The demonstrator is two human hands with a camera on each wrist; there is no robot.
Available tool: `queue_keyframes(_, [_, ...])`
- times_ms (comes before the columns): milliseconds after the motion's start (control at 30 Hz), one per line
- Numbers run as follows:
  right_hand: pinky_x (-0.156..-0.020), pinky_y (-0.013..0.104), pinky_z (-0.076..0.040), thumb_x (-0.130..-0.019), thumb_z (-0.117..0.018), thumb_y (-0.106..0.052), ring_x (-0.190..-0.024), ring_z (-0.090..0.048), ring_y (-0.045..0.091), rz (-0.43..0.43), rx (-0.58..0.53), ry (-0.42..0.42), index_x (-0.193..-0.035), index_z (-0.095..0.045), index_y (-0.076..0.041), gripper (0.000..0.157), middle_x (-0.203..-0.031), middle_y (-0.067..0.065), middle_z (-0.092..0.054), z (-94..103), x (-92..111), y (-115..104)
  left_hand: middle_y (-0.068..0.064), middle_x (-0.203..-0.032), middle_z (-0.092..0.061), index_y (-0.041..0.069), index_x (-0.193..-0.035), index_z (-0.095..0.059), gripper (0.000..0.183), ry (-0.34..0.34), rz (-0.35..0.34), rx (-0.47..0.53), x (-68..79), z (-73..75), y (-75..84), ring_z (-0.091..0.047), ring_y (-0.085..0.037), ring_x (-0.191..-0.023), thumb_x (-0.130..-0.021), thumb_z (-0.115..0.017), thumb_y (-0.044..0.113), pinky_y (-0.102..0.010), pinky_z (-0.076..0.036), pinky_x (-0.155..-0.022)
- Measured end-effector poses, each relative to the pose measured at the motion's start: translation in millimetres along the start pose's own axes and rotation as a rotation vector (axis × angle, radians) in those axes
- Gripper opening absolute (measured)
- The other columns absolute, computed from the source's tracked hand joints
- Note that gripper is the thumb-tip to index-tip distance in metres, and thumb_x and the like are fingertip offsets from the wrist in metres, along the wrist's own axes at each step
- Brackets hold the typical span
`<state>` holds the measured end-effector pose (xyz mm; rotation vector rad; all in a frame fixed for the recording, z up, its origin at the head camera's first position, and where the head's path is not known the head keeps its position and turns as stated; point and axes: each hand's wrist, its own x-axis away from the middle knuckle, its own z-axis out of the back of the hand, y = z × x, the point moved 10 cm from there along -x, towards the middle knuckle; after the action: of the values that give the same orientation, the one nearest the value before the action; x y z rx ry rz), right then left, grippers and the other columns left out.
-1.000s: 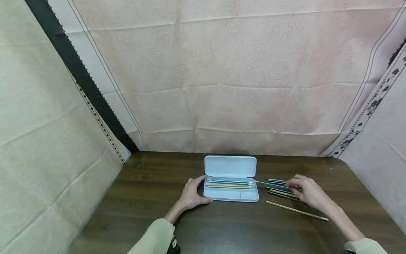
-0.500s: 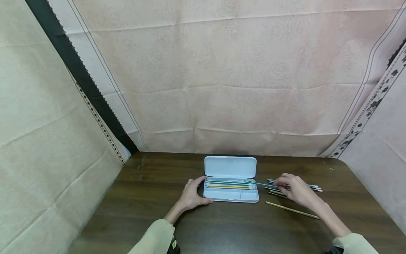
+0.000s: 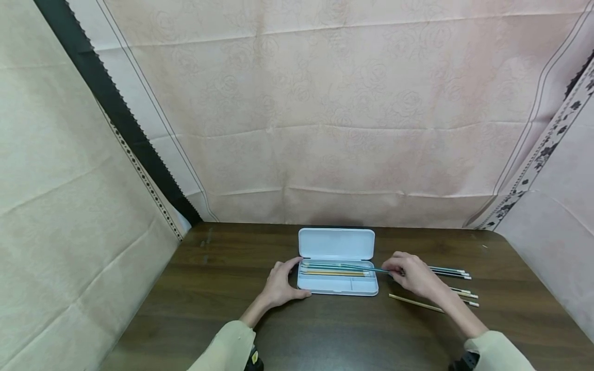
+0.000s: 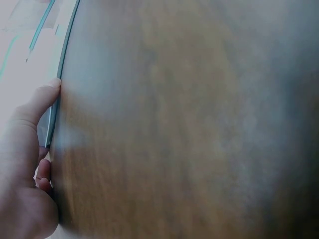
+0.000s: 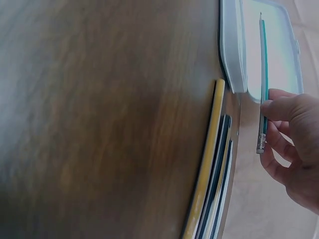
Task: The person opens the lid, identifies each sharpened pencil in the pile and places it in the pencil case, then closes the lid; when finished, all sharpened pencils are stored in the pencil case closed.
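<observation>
A light blue pencil case (image 3: 325, 285) lies with its lid raised, and several teal and yellow pencils (image 3: 331, 274) are inside along its back part. My left hand (image 3: 280, 283) grips the case's left end, thumb at the front edge and fingers toward the hinge. In the left wrist view the thumb (image 4: 44, 98) presses on the case's rim. My right hand (image 3: 413, 275) pinches a teal pencil (image 5: 264, 64) near its eraser end. The pencil points left, and its front part is over the case's right side. Whether it touches the pencils below I cannot tell.
Several dark and yellow pencils (image 3: 450, 273) lie right of the case, partly hidden beneath the right hand. A single yellow pencil (image 3: 415, 302) lies nearer the front. The brown wooden table (image 3: 320, 335) ends at a pale cloth backdrop (image 3: 334, 154).
My right hand has moved left with the teal pencil, bringing its tip farther over the case. The left hand and the case have stayed in place.
</observation>
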<state>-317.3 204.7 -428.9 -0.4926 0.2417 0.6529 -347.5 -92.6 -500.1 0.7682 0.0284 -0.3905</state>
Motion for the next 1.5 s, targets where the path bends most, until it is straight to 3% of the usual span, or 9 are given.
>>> queue_keyframes(867, [-0.069, 0.029, -0.054, -0.083, -0.076, 0.008, -0.076, -0.057, 0.010, 0.078, -0.037, -0.037, -0.099, -0.078, -0.007, 0.022, -0.091, -0.001, -0.065, -38.6, -31.1, -28.0, -0.008, -0.123, -0.053, 0.016, -0.147, -0.049, 0.092, -0.005, 0.015, 0.016, 0.8, -0.5, -3.1, -0.045, -0.022, -0.108, -0.070, -0.089, 0.046, -0.043, -0.040, -0.086])
queue_keyframes(1500, [-0.072, 0.032, -0.054, -0.085, -0.075, 0.005, -0.078, -0.058, 0.010, 0.092, -0.070, -0.054, -0.099, -0.079, -0.009, 0.021, -0.091, -0.002, -0.066, -51.8, -45.0, -40.7, -0.007, -0.122, -0.052, 0.017, -0.147, -0.049, 0.092, -0.009, 0.018, 0.015, 0.2, -1.1, -2.8, -0.045, -0.022, -0.108, -0.070, -0.089, 0.046, -0.043, -0.041, -0.085])
